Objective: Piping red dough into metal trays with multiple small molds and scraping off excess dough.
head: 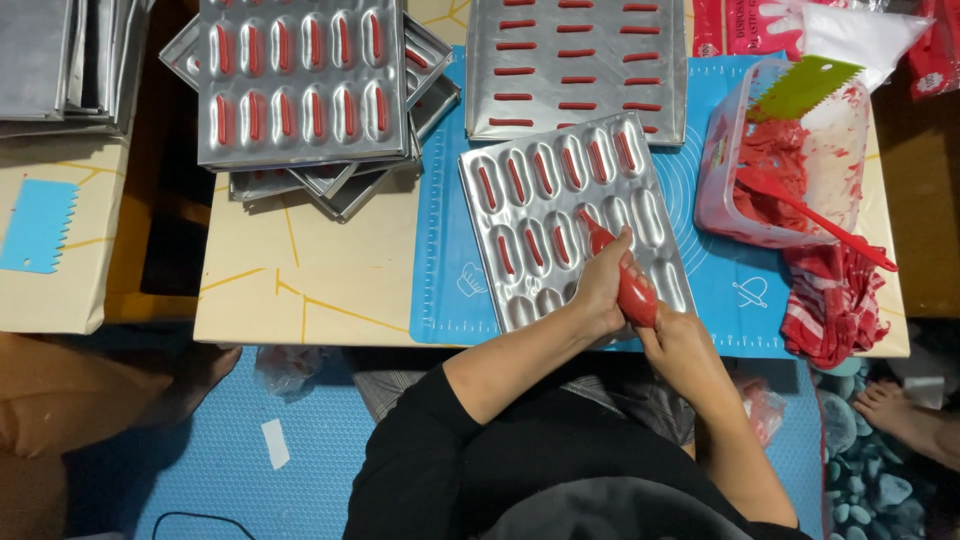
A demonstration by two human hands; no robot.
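A red piping bag [634,288] is held slantwise over the lower right part of a metal mould tray [570,215] with oblong wells, its tip resting at a well near the tray's middle, where red batter strips already lie in most wells. The bag is judged soft, light and yielding, likely slick from its filling, so it is best gripped around the bulging body and at the twisted rear end. The left hand [603,290] is curled around the front of the bag, fingers closed and steering the nozzle; the right hand [678,340] is clenched on the back end, wrist bent inward. Both forearms are drawn in from below, over the blue silicone mat [730,290]
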